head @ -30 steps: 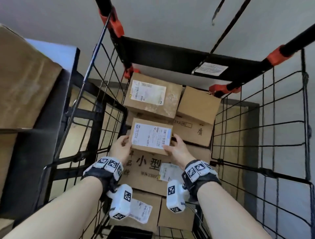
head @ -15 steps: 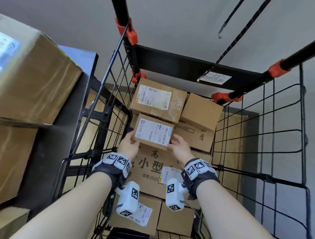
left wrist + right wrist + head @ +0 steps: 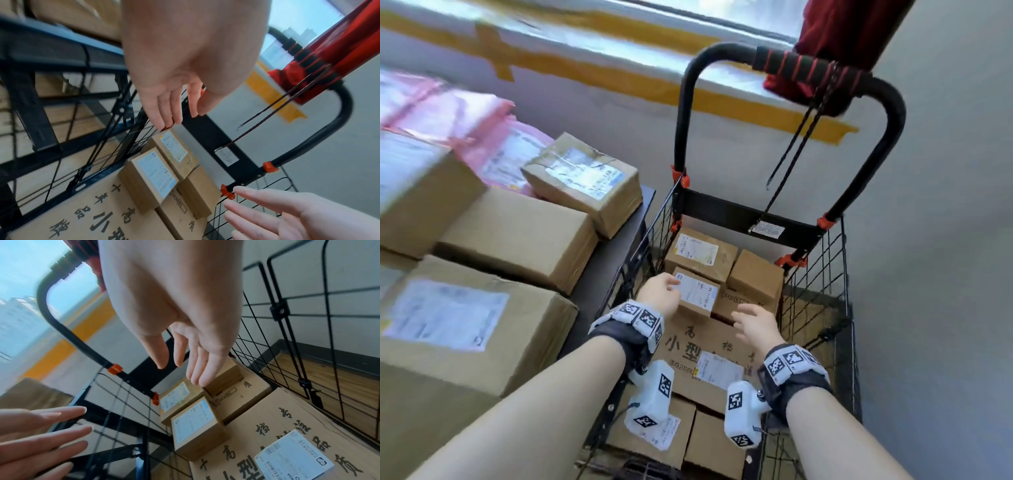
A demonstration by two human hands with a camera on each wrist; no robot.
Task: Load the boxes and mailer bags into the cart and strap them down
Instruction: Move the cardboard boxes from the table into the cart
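Both hands, left (image 3: 661,297) and right (image 3: 756,328), hover with loose, empty grips above the small box (image 3: 697,297) in the cart (image 3: 822,291).

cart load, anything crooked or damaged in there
Mostly tidy. The small labelled cardboard box just set on the big printed carton sits slightly skewed, its corner overhanging the neighbouring carton. On the table, one taped brown box looks crumpled. The cart's straps hang loose, unfastened.
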